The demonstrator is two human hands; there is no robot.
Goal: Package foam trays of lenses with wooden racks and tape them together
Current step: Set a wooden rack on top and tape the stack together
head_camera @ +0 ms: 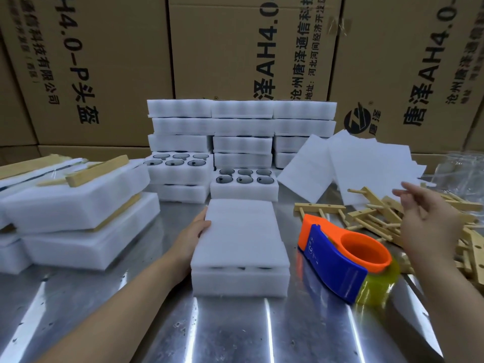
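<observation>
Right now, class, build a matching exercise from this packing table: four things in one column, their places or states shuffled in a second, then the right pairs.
Things
1. left hand
2. right hand
3. tape dispenser
4. open lens tray

Places or states
A. open above the wooden racks
B. lying between the covered foam stack and the racks
C. behind the covered stack, uncovered
D. against the covered stack's left side

Pairs: 1-D, 2-A, 3-B, 4-C
</observation>
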